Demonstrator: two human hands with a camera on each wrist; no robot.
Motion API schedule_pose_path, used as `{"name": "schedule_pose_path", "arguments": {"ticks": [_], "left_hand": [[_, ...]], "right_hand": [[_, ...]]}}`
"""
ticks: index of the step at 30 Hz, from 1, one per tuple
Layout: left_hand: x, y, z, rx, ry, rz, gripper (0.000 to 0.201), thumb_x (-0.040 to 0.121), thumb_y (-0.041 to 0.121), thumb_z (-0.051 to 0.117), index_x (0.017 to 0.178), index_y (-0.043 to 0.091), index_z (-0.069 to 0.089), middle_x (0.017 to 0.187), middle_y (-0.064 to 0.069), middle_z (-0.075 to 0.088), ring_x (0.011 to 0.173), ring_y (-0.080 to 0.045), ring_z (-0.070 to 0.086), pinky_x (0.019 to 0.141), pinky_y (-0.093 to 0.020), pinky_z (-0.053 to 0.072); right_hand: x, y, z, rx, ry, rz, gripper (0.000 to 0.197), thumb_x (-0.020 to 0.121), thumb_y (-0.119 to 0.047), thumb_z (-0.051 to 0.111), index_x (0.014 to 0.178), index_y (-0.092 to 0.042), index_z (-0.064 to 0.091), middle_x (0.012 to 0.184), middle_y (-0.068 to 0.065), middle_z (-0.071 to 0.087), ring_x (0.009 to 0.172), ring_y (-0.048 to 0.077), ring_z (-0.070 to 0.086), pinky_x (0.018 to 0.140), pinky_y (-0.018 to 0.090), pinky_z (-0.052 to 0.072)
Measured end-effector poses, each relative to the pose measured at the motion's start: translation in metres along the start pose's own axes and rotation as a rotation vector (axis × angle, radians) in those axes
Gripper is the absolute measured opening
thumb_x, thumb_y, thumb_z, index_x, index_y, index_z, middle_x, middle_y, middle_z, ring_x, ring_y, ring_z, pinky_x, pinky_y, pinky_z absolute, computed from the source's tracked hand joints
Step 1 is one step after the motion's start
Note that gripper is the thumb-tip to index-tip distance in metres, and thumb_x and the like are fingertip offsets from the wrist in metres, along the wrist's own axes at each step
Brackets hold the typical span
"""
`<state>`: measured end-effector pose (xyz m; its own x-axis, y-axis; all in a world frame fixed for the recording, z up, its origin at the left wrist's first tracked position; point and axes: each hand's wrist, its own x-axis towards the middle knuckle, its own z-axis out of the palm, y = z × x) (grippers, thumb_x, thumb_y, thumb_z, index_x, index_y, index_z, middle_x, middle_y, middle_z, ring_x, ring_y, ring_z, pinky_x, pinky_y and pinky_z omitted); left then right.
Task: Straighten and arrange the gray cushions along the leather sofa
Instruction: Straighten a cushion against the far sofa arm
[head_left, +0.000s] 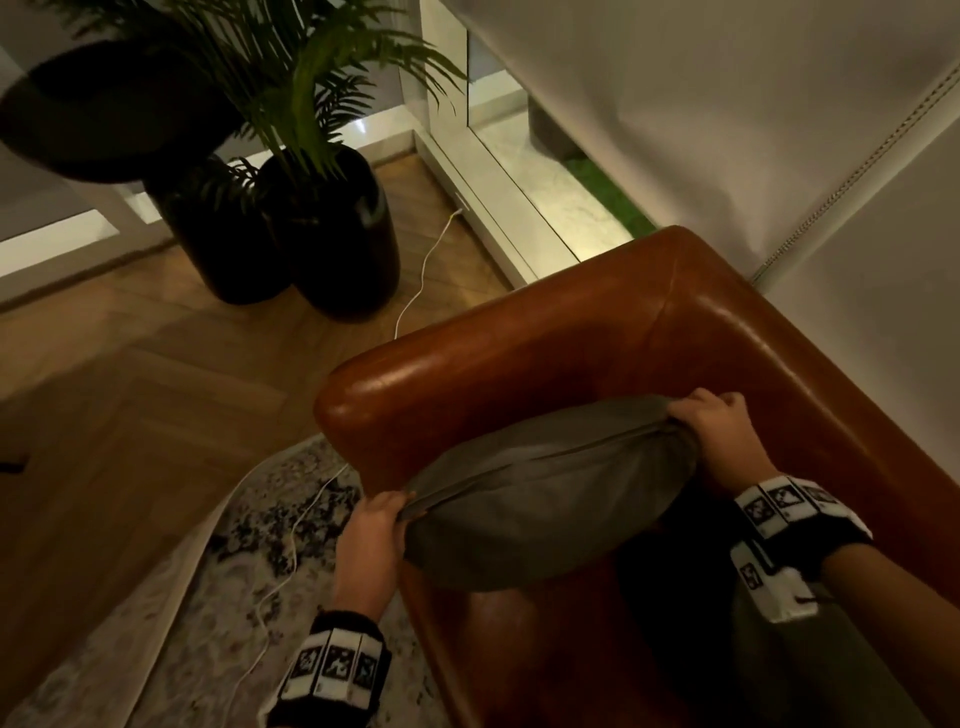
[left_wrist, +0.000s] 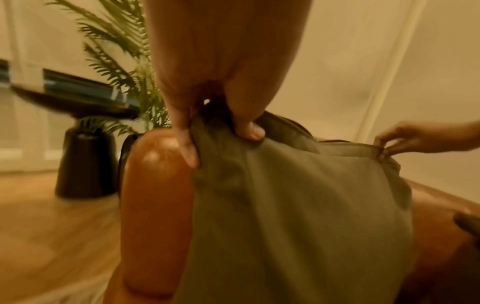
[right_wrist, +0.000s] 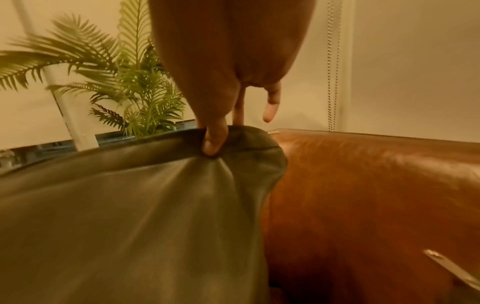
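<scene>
A gray cushion (head_left: 545, 499) is held upright in the corner of the brown leather sofa (head_left: 519, 353), beside its rounded armrest (left_wrist: 155, 205). My left hand (head_left: 376, 519) pinches the cushion's (left_wrist: 298, 216) near top corner between thumb and fingers (left_wrist: 187, 144). My right hand (head_left: 711, 421) pinches the far top corner by the sofa's backrest (right_wrist: 376, 174); its thumb presses into the bunched fabric of the cushion (right_wrist: 130, 205), and the little finger (right_wrist: 270, 107) sticks out free. The cushion's lower edge and the seat under it are hidden. Another gray cushion (head_left: 810, 654) lies at the lower right.
Two tall black planters (head_left: 322, 228) with a palm stand on the wood floor left of the sofa. A white cable (head_left: 415, 291) runs across the floor and a patterned rug (head_left: 208, 597). A white blind with a bead chain (head_left: 857, 171) hangs behind the sofa.
</scene>
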<state>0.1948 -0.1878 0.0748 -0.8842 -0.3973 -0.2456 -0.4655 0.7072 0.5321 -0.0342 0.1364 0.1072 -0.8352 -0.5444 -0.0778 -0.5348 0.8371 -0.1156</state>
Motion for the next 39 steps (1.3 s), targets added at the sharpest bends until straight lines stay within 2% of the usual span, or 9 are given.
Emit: {"name": "schedule_pose_path", "arguments": {"ticks": [6,9,12,15,19,24,30,34,39], "left_hand": [[-0.013,-0.009,0.01,-0.05,-0.191,-0.2,0.055,0.093,0.047,0.043,0.144,0.035,0.027,0.158,0.0,0.009,0.144,-0.03,0.009,0.115,-0.047,0.016],[-0.018,-0.003,0.009,-0.305,-0.053,-0.376,0.065,0.089,0.061,0.033,0.146,0.03,0.026,0.157,0.001,0.007,0.144,-0.029,0.005,0.115,-0.051,0.011],[-0.025,-0.005,0.018,-0.359,0.003,-0.522,0.063,0.088,0.058,0.04,0.119,0.004,0.051,0.123,-0.018,0.049,0.116,-0.035,0.047,0.095,-0.045,0.042],[-0.025,-0.01,0.024,-0.398,0.014,-0.533,0.052,0.086,0.054,0.048,0.075,0.003,0.058,0.069,-0.009,0.057,0.065,-0.025,0.055,0.057,-0.032,0.041],[-0.016,-0.009,0.033,-0.496,0.125,-0.529,0.035,0.087,0.032,0.062,0.067,0.005,0.054,0.063,-0.011,0.053,0.068,-0.032,0.056,0.059,-0.035,0.039],[-0.005,-0.005,0.031,-0.511,0.158,-0.481,0.029,0.088,0.03,0.061,0.093,0.002,0.064,0.089,-0.018,0.066,0.086,-0.033,0.061,0.075,-0.04,0.048],[0.015,-0.003,0.016,-0.517,0.288,-0.55,0.036,0.094,0.024,0.051,0.109,-0.009,0.056,0.108,-0.03,0.061,0.104,-0.043,0.055,0.086,-0.043,0.041],[0.011,0.025,0.028,-0.715,0.196,-0.672,0.055,0.096,0.047,0.035,0.13,0.005,0.044,0.134,-0.021,0.049,0.125,-0.039,0.045,0.105,-0.047,0.036],[-0.003,0.029,0.008,-0.635,0.407,-0.536,0.043,0.095,0.041,0.043,0.103,0.001,0.056,0.097,-0.012,0.056,0.095,-0.026,0.055,0.084,-0.037,0.041]], "right_hand": [[0.003,0.007,0.033,0.202,-0.285,0.099,0.03,0.083,-0.002,0.058,0.112,-0.009,0.062,0.125,0.014,0.053,0.124,0.034,0.041,0.101,0.043,0.026],[-0.004,0.018,0.023,0.616,-0.124,0.373,0.044,0.084,0.001,0.057,0.127,-0.009,0.054,0.136,0.019,0.043,0.128,0.034,0.039,0.106,0.042,0.029],[-0.006,0.025,0.018,0.596,-0.081,0.671,0.046,0.09,-0.025,0.057,0.131,-0.005,0.049,0.132,0.022,0.049,0.122,0.037,0.046,0.102,0.04,0.035],[-0.003,0.028,0.02,0.655,-0.276,0.747,0.052,0.084,-0.036,0.063,0.121,-0.001,0.054,0.112,0.017,0.06,0.107,0.034,0.057,0.093,0.044,0.048],[0.005,0.016,0.015,0.98,-0.346,0.821,0.026,0.085,-0.015,0.064,0.103,0.002,0.058,0.088,0.01,0.062,0.082,0.02,0.06,0.059,0.021,0.052],[0.016,-0.004,0.015,0.597,-0.281,0.505,0.027,0.081,-0.02,0.07,0.101,-0.003,0.065,0.09,0.007,0.062,0.088,0.021,0.057,0.072,0.027,0.039],[0.015,0.005,0.019,0.576,0.003,0.698,0.032,0.089,-0.023,0.06,0.11,0.002,0.06,0.114,0.022,0.061,0.112,0.038,0.052,0.089,0.037,0.04],[0.014,-0.031,0.024,0.723,-0.029,0.718,0.034,0.093,-0.037,0.05,0.093,-0.003,0.055,0.09,0.012,0.055,0.096,0.031,0.054,0.076,0.032,0.035],[-0.001,-0.024,0.008,0.533,0.176,0.396,0.034,0.094,-0.025,0.05,0.075,0.003,0.056,0.066,0.016,0.055,0.062,0.03,0.053,0.06,0.031,0.032]]}}
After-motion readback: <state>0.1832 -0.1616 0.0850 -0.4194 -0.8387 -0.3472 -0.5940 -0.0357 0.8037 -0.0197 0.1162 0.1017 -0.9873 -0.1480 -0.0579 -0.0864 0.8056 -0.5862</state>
